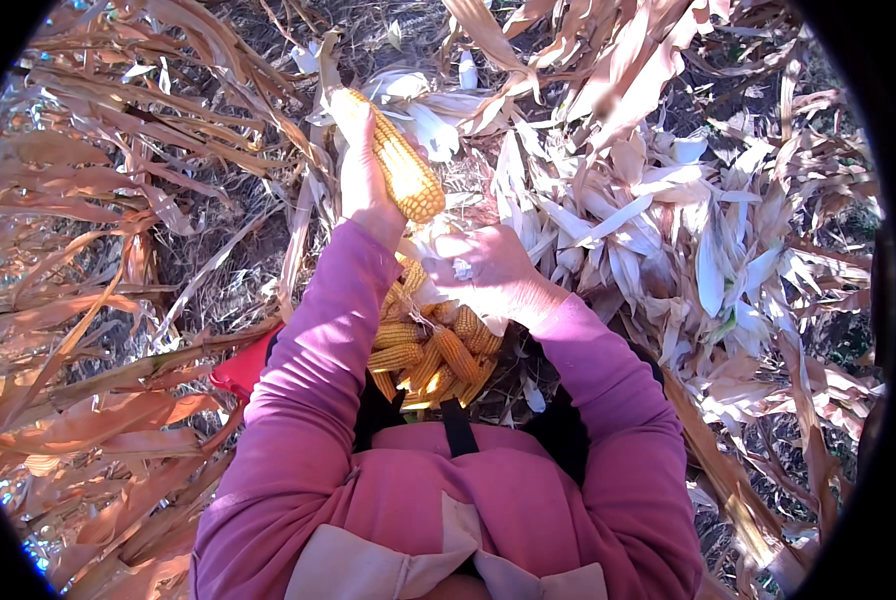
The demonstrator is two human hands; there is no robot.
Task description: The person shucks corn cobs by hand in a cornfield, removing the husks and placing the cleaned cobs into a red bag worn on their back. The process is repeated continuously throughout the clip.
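Note:
A bare yellow ear of corn [405,169] with its shank [331,64] on lies in the grip of my left hand [364,176], raised ahead of me and slanting, its rounded end toward me. Close by on the right, my right hand [493,274] is curled, with pale husk [436,274] at its fingers; a small whitish piece shows between them. Beneath both hands a heap of husked corn ears [429,352] lies in front of my body, partly hidden by my right hand and left sleeve.
Pale stripped husks [643,217] are piled on the ground to the right. Dry corn stalks and leaves [80,172] crowd the left side and reach the lower left. A red object [245,367], partly covered by my left sleeve, shows beside the ears. More dry stalks [725,480] lie at lower right.

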